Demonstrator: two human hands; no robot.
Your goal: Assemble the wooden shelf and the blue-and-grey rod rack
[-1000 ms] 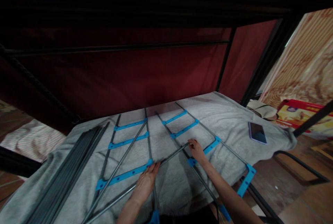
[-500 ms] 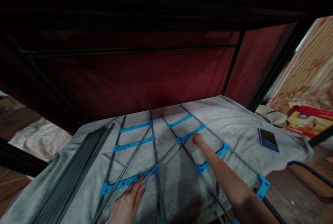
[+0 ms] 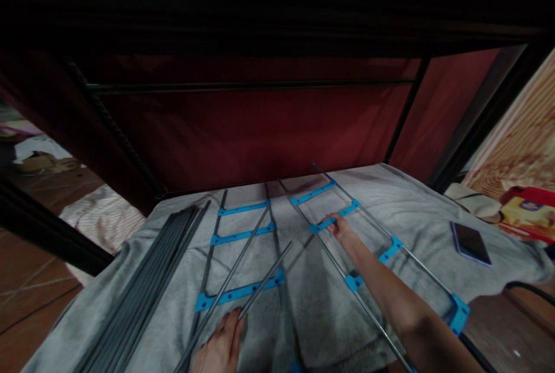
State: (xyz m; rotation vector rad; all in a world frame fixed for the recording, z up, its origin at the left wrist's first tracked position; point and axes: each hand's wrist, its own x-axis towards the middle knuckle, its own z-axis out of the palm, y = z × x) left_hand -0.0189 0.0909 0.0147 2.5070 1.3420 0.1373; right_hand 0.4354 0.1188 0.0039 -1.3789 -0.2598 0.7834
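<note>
My left hand (image 3: 221,341) is closed round a loose grey rod (image 3: 266,280), whose far end points up and to the right. Beside it lies the left frame of grey rods joined by blue crosspieces (image 3: 243,293), with another rod (image 3: 232,272) slanting over it. On the right, my right hand (image 3: 340,227) grips a blue crosspiece (image 3: 323,225) of the second frame, its fingers wrapped over the bar. More blue crosspieces (image 3: 391,249) join that frame's two long rods nearer to me.
A bundle of grey rods (image 3: 147,286) lies at the left on the grey cloth (image 3: 321,321). A phone (image 3: 470,243) rests at the right, near a red and yellow package (image 3: 526,214). Dark posts and a red panel (image 3: 269,130) enclose the back.
The view has shifted, so the scene sits further right. My right hand's fingers have wrapped round the blue crosspiece, and the right frame's near part looks raised or shifted. My left hand keeps the rod.
</note>
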